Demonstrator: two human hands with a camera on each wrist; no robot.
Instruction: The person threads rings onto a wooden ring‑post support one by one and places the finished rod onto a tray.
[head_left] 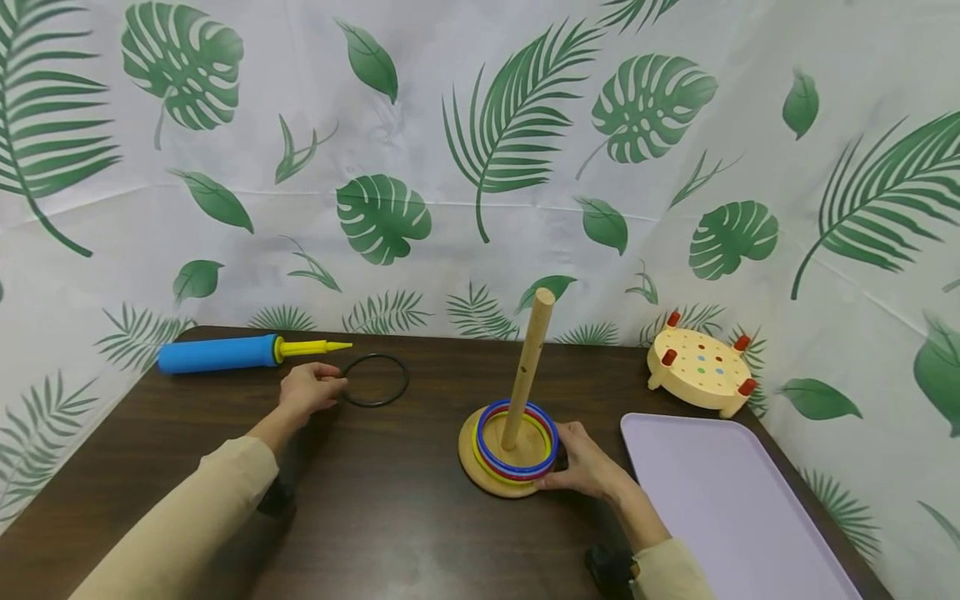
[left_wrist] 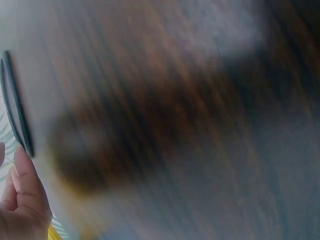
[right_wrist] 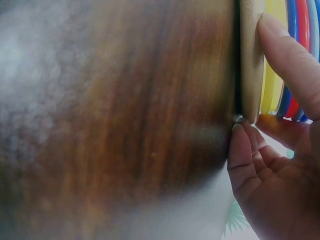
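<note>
**Black ring at the left hand, ring stand steadied by the right**

A thin black ring is seen lying flat on the dark wooden desk, toward the far edge and left of centre. Its near-left rim is met by the fingertips of the left hand, whose fingers are curled toward the ring; whether the rim is actually pinched cannot be told, since the left wrist view is blurred and only shows a fingertip just beside the ring. Bare desk is left open between the ring and the wooden ring stand, which is placed near the middle of the desk with its peg leaning slightly to the right. Blue, red and yellow rings are stacked around the peg on the round base. The base's right edge is gripped by the right hand, thumb on top of the rim and fingers curled under it, as confirmed in the right wrist view.

A blue and yellow pump is laid along the far left edge, behind the left hand. A lilac tray is set along the right edge, well clear of the stand, and a pale pegged board is placed at the far right corner
</note>
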